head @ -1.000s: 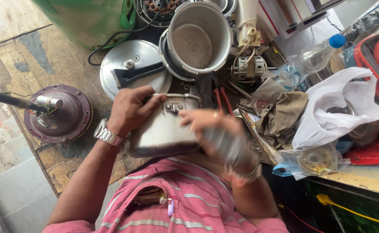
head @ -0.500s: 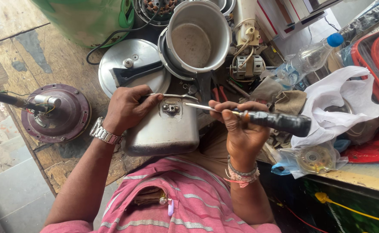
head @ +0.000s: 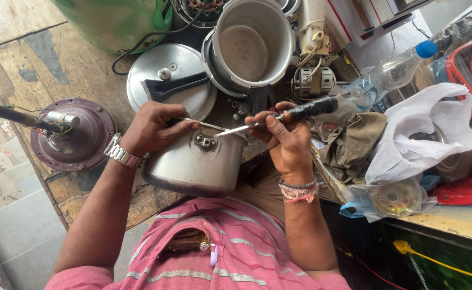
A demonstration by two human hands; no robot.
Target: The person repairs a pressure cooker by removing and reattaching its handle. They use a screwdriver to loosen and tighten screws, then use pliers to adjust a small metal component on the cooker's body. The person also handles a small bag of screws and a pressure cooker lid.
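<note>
Screwdriver (head: 279,115) now raised, tip nearer bracket (R hand (head: 283,140) clamped on it), L hand (head: 152,127) gripping pot (head: 193,166) rim.

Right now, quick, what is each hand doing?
Left hand: closed on the rim of the steel pressure cooker pot, steadying it.
Right hand: shut around a black-handled screwdriver, tip at the pot's handle bracket.
</note>
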